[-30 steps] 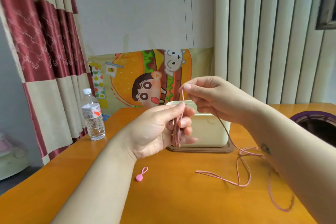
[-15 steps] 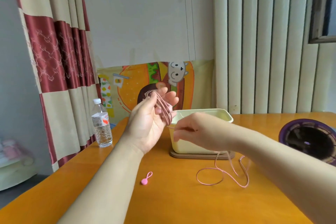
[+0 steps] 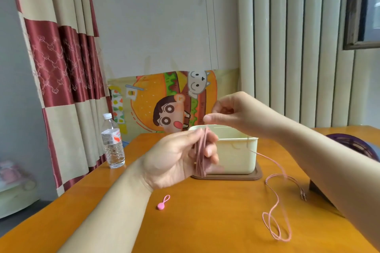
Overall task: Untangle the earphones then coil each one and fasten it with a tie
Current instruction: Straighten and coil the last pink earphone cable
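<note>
Loops of pink earphone cable (image 3: 200, 154) hung round the fingers of the left hand (image 3: 174, 160), which gripped them like a spool. The right hand (image 3: 232, 113) pinched the feeding strand above, likely for tension. Slack trailed on the table (image 3: 205, 222); the pink tie (image 3: 163, 202) lay nearby, ready.

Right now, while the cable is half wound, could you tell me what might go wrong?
The loose cable lies in crossed loops and may knot as the right hand draws it in. The tie lies apart from both hands; fetching it could let the coil slip off the left hand.
</note>
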Available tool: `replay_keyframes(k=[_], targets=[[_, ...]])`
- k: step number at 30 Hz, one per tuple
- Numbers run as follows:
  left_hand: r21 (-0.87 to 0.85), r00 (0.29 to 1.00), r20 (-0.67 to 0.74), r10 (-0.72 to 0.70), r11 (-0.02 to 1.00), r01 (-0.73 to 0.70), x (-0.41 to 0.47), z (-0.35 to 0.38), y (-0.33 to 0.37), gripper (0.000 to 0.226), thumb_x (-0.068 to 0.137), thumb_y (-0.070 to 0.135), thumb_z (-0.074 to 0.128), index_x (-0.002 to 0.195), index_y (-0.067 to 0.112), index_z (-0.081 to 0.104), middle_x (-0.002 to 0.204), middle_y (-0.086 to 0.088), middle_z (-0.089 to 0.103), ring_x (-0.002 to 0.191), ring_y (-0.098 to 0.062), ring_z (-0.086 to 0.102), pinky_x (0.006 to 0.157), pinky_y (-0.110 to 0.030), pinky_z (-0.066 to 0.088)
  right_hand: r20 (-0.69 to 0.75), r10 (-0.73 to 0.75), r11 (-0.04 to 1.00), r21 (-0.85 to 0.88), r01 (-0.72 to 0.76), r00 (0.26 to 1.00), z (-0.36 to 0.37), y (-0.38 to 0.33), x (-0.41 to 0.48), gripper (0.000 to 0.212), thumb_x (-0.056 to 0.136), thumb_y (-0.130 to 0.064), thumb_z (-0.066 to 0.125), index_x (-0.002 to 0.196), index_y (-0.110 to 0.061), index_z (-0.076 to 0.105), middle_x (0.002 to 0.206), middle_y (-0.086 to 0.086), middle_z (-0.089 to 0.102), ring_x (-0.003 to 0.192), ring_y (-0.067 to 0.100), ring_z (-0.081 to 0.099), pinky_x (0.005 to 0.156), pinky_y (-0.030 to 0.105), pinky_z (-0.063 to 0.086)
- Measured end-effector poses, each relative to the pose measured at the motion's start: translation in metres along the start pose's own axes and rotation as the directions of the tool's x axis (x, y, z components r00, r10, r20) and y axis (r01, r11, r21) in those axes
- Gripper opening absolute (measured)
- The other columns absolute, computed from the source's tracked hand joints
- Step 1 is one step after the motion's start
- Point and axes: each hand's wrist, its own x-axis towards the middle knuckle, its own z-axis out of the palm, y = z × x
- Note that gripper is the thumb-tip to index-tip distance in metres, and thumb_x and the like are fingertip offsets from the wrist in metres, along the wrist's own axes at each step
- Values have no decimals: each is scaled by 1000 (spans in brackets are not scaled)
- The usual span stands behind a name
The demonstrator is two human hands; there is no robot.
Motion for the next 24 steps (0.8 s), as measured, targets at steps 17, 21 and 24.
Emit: replay_keyframes(k=[17, 21, 24], targets=[[293, 924, -354, 143, 955, -36, 6, -15, -15, 38, 101, 26, 31, 103, 5, 62, 82, -8, 67, 83, -21, 58, 80, -37, 38, 269, -66, 987, -127, 104, 961, 12, -20, -19, 27, 95, -25, 54, 78, -11, 68, 48, -15, 47, 50, -2, 46, 51, 11, 34], [226, 975, -218, 42, 974, 8, 3, -2, -18, 37, 92, 31, 38, 94, 3, 62, 76, -9, 66, 79, -23, 61, 88, -44, 42, 75, 7, 999, -32, -5, 997, 5, -8, -6, 30, 92, -32, 58, 72, -12, 65, 46, -14, 46, 45, 4, 37, 45, 14, 29], [-7, 993, -83, 80, 997, -81, 2, 5, -8, 37, 94, 31, 40, 90, 7, 67, 74, -7, 64, 74, -19, 65, 91, -45, 50, -5, 101, 982, 159, -99, 995, 13, 6, -7, 30, 88, -41, 57, 62, -26, 61, 43, -14, 40, 43, 3, 32, 43, 13, 25]])
